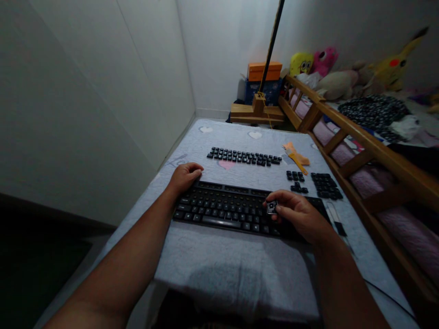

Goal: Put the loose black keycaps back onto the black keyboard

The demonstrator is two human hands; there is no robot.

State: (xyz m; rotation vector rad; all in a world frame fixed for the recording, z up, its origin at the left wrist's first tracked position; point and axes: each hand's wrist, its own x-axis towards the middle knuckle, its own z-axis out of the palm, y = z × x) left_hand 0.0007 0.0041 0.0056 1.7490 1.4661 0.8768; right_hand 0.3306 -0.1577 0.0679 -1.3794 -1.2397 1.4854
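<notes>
A black keyboard [219,223] lies on the cloth-covered surface, its lower rows of keys in place and its upper rows bare of caps. At its upper left corner rests my left hand [185,177], fingers curled together against the edge; their undersides are hidden. Above the keyboard's right part, my right hand [291,210] pinches a small square black keycap [272,207] between thumb and fingers, with its hollow underside showing. Behind the keyboard, loose keycaps [245,156] lie in rows. Smaller groups of keycaps [295,176] and number-pad keycaps [324,185] sit to the right.
A yellow-handled brush [295,161] lies on an orange cloth [303,158]. A wire tool with a black handle [339,227] is right of the keyboard, near a cable [389,297]. A wooden bed rail [360,141] borders the right; a wooden stand [259,112] is behind.
</notes>
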